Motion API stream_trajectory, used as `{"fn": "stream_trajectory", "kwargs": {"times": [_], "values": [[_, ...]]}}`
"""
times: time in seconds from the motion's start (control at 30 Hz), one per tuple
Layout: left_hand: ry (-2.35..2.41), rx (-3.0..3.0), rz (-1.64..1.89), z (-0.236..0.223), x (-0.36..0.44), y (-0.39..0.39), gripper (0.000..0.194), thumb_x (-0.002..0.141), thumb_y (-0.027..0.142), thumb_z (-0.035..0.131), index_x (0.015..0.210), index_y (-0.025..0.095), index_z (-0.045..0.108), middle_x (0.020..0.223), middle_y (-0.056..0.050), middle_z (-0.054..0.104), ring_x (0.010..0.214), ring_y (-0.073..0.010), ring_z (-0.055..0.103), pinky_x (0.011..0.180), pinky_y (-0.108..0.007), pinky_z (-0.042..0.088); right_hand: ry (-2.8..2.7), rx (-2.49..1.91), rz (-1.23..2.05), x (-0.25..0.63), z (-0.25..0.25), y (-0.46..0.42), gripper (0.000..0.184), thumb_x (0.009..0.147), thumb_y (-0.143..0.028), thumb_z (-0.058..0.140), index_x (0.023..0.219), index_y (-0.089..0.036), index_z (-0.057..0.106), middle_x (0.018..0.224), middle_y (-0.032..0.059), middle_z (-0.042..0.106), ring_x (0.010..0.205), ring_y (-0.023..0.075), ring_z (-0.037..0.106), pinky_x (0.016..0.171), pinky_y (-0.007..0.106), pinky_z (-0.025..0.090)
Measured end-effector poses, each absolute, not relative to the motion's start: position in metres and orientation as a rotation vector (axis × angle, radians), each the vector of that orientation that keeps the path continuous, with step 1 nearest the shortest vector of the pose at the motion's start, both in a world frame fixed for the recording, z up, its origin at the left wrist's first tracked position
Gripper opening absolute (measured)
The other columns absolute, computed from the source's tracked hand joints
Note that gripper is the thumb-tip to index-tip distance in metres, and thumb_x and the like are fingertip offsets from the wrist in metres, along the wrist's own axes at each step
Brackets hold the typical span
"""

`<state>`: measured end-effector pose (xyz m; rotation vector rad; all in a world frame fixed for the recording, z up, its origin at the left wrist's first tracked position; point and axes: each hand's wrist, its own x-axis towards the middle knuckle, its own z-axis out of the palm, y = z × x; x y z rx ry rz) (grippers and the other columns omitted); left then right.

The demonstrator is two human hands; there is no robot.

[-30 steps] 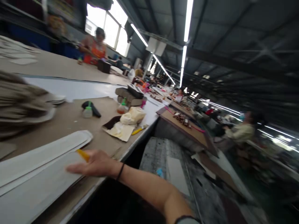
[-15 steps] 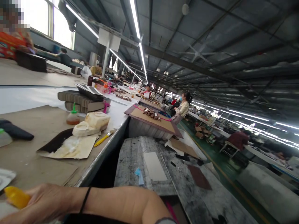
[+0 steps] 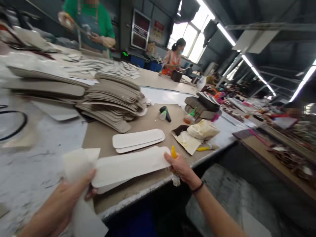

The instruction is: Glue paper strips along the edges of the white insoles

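Observation:
My left hand grips the near end of a long white rounded board piece, together with a pale sheet folded around my fingers. My right hand pinches the far end of the same white piece and also holds a small yellow tool that sticks up between the fingers. The piece lies flat over the brown worktable near its front edge. Two more white pieces lie stacked just behind it.
A tall fanned stack of grey-brown board pieces stands behind. Glue bottles, a cream lump on stained paper and a yellow knife lie to the right. Other people work at the table's far side. The floor drops away right of the table edge.
The view has swung left from the hall back onto the table. My left hand has come into view, and both hands now hold the long white piece by its ends.

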<state>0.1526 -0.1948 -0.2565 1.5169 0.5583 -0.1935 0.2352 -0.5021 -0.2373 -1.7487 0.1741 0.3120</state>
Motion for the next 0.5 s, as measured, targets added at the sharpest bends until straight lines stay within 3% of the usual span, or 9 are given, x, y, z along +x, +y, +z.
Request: {"fn": "stream_trajectory", "kwargs": {"times": [0.1,0.2,0.33,0.5], "values": [[0.612,1.352,-0.227,-0.242,0.155,-0.2,0.069,0.04,0.08,0.07,0.062,0.017,0.054,0.051,0.002,0.052,0.05,-0.0093,0.044,0.049,-0.018,0.039,0.149,-1.889,0.286,0.237,-0.238,-0.501,0.047,0.058,-0.056,0.077,0.071,-0.015,0.059,0.061,-0.0006,0.058,0.053,0.0093,0.046,0.047,0.021,0.034],[0.64,1.285,-0.236,-0.236,0.157,-0.206,0.07,0.041,0.079,0.071,0.065,0.015,0.055,0.05,0.003,0.051,0.048,-0.0079,0.041,0.045,-0.017,0.035,0.122,-1.972,0.272,0.239,-0.237,-0.499,0.046,0.059,-0.053,0.076,0.075,-0.012,0.065,0.072,0.0043,0.065,0.063,0.0137,0.053,0.055,0.023,0.041],[0.66,1.321,-0.202,-0.242,0.156,-0.205,0.071,0.031,0.058,0.086,0.079,0.013,0.06,0.062,0.002,0.058,0.055,-0.0094,0.045,0.047,-0.017,0.038,0.023,-1.967,0.247,0.24,-0.233,-0.494,0.044,0.064,-0.053,0.072,0.078,-0.012,0.066,0.075,0.0051,0.067,0.066,0.0148,0.056,0.06,0.025,0.044],[0.837,1.353,-0.202,-0.264,0.157,-0.194,0.076,0.027,0.059,0.085,0.084,0.015,0.064,0.072,-0.001,0.064,0.063,-0.016,0.055,0.048,-0.021,0.045,-0.067,-1.818,0.269,0.238,-0.235,-0.49,0.041,0.069,-0.05,0.071,0.084,-0.012,0.066,0.075,0.0031,0.066,0.066,0.013,0.055,0.062,0.024,0.044]]}}
